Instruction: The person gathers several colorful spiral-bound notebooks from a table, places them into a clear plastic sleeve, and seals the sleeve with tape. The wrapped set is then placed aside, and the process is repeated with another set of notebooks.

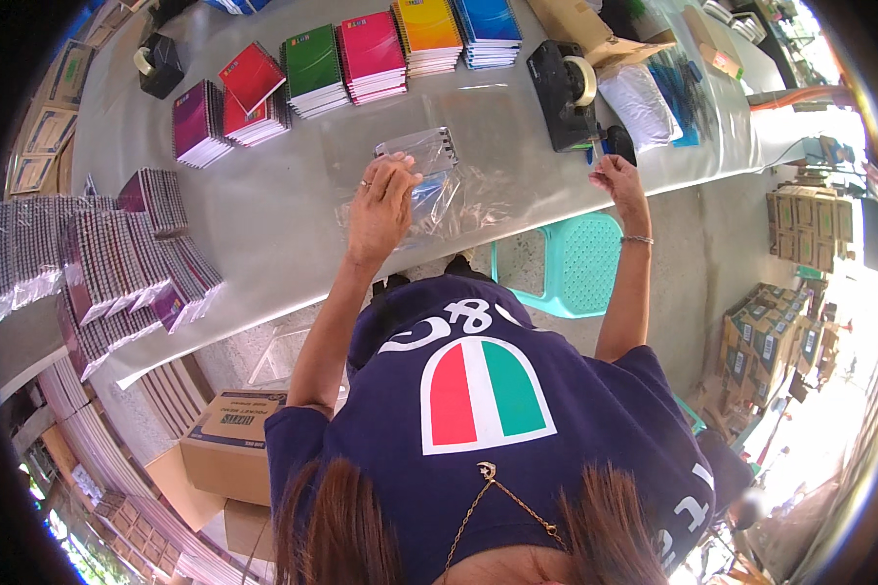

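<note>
On the grey table, a clear plastic wrapper [446,187] lies crumpled around what looks like a spiral-bound notebook [448,146], its black coils showing at one corner. My left hand [385,200] presses down on this bundle, fingers bent together on the plastic. To the right stands a black tape dispenser [559,102] with a pale roll. My right hand [618,180] is just below its front end, thumb and fingers pinched on a thin strip of tape [597,148] that is hard to see.
Stacks of coloured spiral notebooks [371,49] line the table's far side. Many bundled notebooks [127,239] are piled at the left. A smaller black dispenser [158,66] sits at the far left, a white packet [641,105] at the right. A turquoise stool [583,265] stands below the table edge.
</note>
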`<state>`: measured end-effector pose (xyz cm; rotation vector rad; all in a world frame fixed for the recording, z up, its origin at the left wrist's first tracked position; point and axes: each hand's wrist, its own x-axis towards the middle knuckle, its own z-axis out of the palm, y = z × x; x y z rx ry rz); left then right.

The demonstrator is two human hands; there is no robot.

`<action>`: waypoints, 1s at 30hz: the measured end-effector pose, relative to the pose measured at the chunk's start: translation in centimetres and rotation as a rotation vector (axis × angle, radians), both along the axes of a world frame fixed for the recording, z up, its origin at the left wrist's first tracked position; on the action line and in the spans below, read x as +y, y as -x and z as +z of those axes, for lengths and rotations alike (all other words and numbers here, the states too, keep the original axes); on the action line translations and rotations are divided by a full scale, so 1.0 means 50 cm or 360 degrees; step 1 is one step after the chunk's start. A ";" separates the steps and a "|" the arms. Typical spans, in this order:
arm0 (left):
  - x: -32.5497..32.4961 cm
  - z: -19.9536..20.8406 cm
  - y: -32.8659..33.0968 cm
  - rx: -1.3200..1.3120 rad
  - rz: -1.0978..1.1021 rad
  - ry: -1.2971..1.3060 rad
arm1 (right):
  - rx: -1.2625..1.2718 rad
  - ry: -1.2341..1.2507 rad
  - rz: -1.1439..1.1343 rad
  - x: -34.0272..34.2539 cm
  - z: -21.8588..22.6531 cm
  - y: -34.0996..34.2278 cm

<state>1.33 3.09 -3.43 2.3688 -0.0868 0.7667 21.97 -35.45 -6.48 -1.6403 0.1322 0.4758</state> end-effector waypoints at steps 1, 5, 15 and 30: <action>0.001 -0.001 0.000 0.0000 -0.0011 0.0006 | -0.0153 0.0298 -0.0062 -0.001 -0.012 0.002; 0.007 -0.003 -0.003 -0.0034 -0.0039 -0.0053 | -0.0557 0.1313 -0.0231 0.014 -0.027 0.034; 0.014 -0.026 -0.002 -0.0145 -0.0127 -0.0056 | -0.0023 -0.0302 -0.0013 0.456 0.152 0.332; 0.016 -0.030 0.001 -0.0068 -0.0167 0.0326 | -0.0237 -0.0059 -0.0254 0.548 0.118 0.348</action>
